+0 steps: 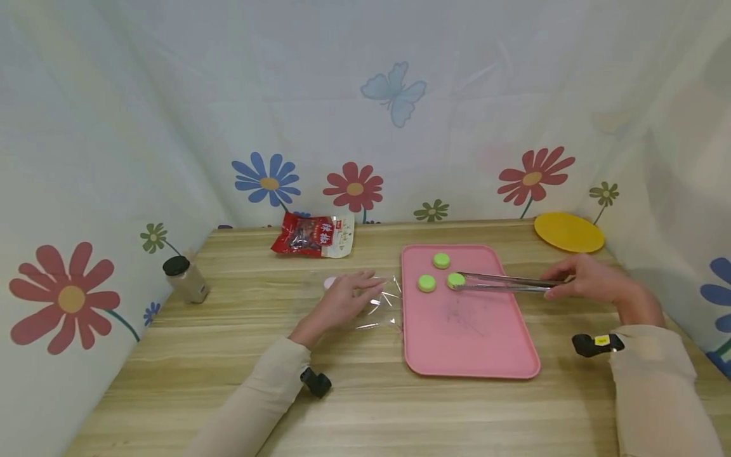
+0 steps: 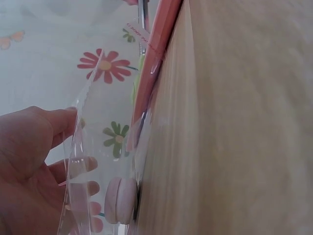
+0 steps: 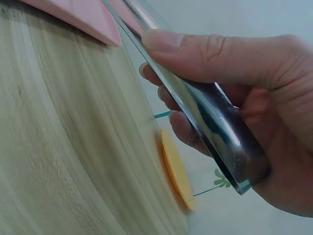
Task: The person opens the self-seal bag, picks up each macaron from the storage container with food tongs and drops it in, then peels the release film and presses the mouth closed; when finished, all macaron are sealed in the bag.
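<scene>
My right hand grips metal tongs, thumb on one side and fingers on the other. The tongs' tips are at a green macaron on the pink tray. Two more green macarons lie beside it. My left hand pinches the edge of a clear plastic bag to the left of the tray; in the left wrist view its fingers show through the film. A pale pink macaron sits in the bag, low by the table.
A red and white snack packet lies at the back of the wooden table. On the left stands a jar with a dark lid. A yellow plate is at the back right. Flower-patterned cloth hangs around the table.
</scene>
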The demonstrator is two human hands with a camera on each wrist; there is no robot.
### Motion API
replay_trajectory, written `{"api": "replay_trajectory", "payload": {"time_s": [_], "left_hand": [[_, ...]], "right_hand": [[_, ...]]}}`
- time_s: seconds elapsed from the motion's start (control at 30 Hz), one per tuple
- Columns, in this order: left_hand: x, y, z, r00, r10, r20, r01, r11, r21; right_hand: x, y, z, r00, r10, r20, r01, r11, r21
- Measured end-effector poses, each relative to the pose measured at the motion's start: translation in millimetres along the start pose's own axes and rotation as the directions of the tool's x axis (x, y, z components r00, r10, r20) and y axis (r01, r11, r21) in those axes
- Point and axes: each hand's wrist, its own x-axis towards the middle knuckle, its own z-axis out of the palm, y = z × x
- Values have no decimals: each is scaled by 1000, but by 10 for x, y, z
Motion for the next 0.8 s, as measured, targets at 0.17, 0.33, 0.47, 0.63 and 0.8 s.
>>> {"api": "replay_trajectory", "payload": {"time_s": [0.17,0.33,0.47,0.63,0.8], "left_hand": [[9,-5,6,1000,-16,-15,16,1000,4],[5,-3,8,1000,9,-8,-9,1000,-6],[5,-6,13,1000,26,-9,-26,1000,-18],[2,-5,10,1000,-8,-12,8,1000,-5],[-6,-13,0,1000,-11,-10,11,1000,-4]], "right_hand": [[-3,-1,-13,998,-41,-41,41,999,-18],[-22,-114,-28,996,-61,-64,60,998,-19],[-4,-315,-16,993,-100,-64,97,994,-44],[94,-571,68,982,-190,-3,190,982,-5],[231,-732,222,955,-283,89,275,958,86]]}}
